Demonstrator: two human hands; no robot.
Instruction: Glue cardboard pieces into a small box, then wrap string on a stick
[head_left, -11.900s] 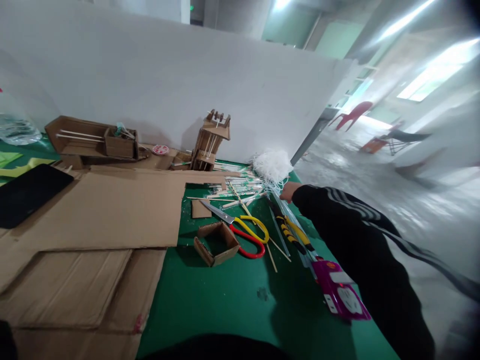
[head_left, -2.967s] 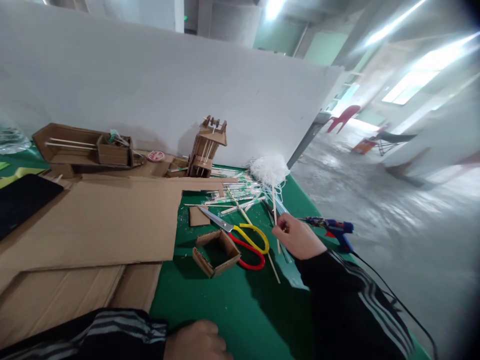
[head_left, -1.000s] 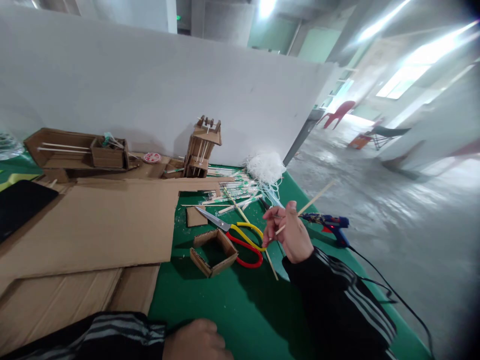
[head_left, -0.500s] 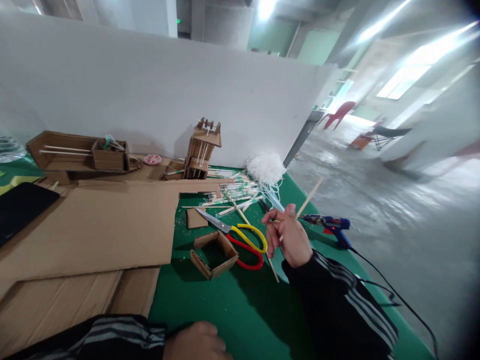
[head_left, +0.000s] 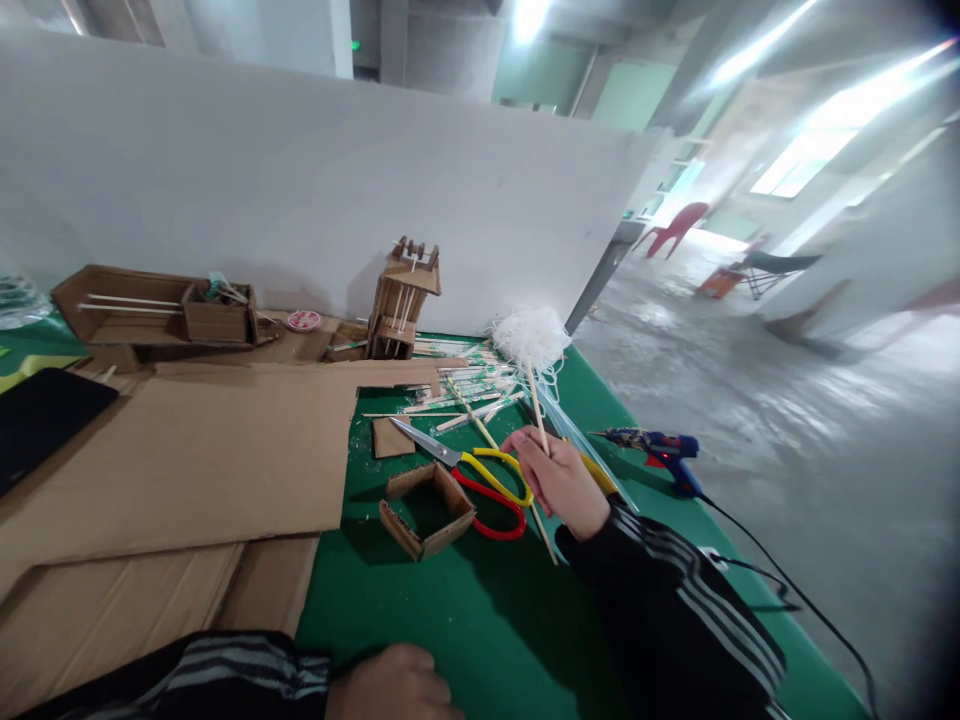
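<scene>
Pinched in my right hand (head_left: 562,485) is a thin wooden stick (head_left: 537,405), its upper end pointing toward the white stringy pile (head_left: 529,338). Just left of that hand lie scissors (head_left: 491,490) with one yellow and one red handle, blades pointing up-left. A small open cardboard frame (head_left: 427,510) sits beside the red handle, and a cardboard square (head_left: 393,437) is near the blade tips. My left hand (head_left: 396,685) rests at the bottom edge with its fingers curled; whether it holds anything is hidden.
A blue glue gun (head_left: 656,447) with a black cord lies at the table's right edge. Large cardboard sheets (head_left: 225,450) cover the left side. Wrapped sticks (head_left: 480,385), a cardboard tower (head_left: 403,300) and a cardboard tray (head_left: 135,300) stand toward the white partition.
My right hand has shifted slightly left and turned, so the stick now points up and slightly left instead of up-right. My left hand has stayed in place.
</scene>
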